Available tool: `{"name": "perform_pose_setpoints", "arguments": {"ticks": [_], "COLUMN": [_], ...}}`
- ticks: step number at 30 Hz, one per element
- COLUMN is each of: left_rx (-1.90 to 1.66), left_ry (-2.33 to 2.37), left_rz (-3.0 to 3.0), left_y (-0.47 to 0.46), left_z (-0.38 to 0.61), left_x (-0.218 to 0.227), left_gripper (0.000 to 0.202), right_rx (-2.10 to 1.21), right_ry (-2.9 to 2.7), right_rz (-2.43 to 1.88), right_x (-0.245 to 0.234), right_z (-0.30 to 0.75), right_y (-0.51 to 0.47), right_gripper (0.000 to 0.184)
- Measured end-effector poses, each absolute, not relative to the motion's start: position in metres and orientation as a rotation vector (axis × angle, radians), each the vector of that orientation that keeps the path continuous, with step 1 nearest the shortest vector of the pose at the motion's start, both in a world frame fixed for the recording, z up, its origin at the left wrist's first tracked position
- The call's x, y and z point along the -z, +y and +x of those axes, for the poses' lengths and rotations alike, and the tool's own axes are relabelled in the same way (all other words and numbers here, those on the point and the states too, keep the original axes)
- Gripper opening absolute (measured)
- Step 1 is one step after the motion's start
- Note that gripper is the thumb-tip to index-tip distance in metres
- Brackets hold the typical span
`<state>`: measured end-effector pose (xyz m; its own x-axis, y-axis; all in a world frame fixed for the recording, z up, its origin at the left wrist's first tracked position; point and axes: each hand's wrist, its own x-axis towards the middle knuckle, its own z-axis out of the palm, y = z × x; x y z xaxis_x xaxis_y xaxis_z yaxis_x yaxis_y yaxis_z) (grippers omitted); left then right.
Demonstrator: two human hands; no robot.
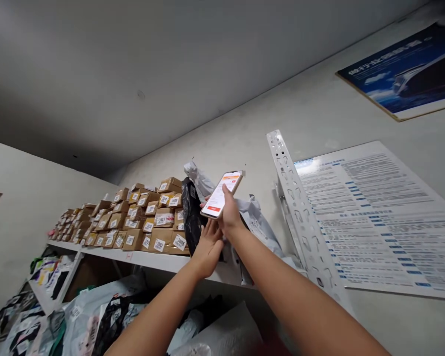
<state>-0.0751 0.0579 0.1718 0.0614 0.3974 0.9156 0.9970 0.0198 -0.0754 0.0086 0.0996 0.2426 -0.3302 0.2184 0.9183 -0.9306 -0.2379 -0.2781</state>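
Black crinkled plastic bag (191, 212), flat phone (217, 197) held up, boxy cardboard parcels (163, 219)

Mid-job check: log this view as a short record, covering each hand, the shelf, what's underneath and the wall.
Right hand: the right hand holds a phone, screen lit, thumb over it
Left hand: the left hand is below the phone, beside a black package; contact unclear
Shelf: stacked cardboard boxes with numbered labels stand on the white shelf, left of the black package
Below shelf: bagged parcels
Right side: perforated upright
Wall: printed board, blue poster above it
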Motion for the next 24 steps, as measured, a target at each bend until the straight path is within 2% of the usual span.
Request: {"name": "perform_pose_setpoints", "arguments": {"ticks": [4, 6, 9, 10, 13, 14, 24], "left_rx": [0.844, 1.013, 1.233, 1.246, 1.194, 1.188, 1.599], "left_ry": [-1.471, -1.425, -1.483, -1.542, -1.641, -1.645, -1.745], "left_rz": [-1.278, -0.924, -0.603, -0.631, -0.792, -0.809, -0.735], "left_y": [0.043, 0.036, 0.033, 0.034, 0.044, 0.047, 0.060], "left_z": [-0.073, -0.075, -0.080, -0.080, -0.074, -0.072, -0.095], "left_x": [-0.182, -0.192, -0.210, -0.215, -0.223, -0.223, -0.240], "left_gripper": [0.053, 0.054, 0.067, 0.063, 0.028, 0.023, 0.028], "right_rx": [-1.697, -1.689, -1.667, -1.661, -1.655, -1.659, -1.807], "right_ry": [-0.980, -0.950, -0.946, -0.950, -0.965, -0.971, -0.960], "right_rz": [0.961, 0.952, 0.959, 0.964, 0.968, 0.964, 0.844], "right_x": [-0.253, -0.254, -0.252, -0.251, -0.244, -0.241, -0.208], "right_z": [0.006, 0.006, 0.006, 0.005, 0.005, 0.005, -0.001], "right_y": [0.110, 0.113, 0.114, 0.114, 0.110, 0.107, 0.096], "right_gripper": [0.022, 0.024, 0.024, 0.023, 0.019, 0.018, 0.015]}}
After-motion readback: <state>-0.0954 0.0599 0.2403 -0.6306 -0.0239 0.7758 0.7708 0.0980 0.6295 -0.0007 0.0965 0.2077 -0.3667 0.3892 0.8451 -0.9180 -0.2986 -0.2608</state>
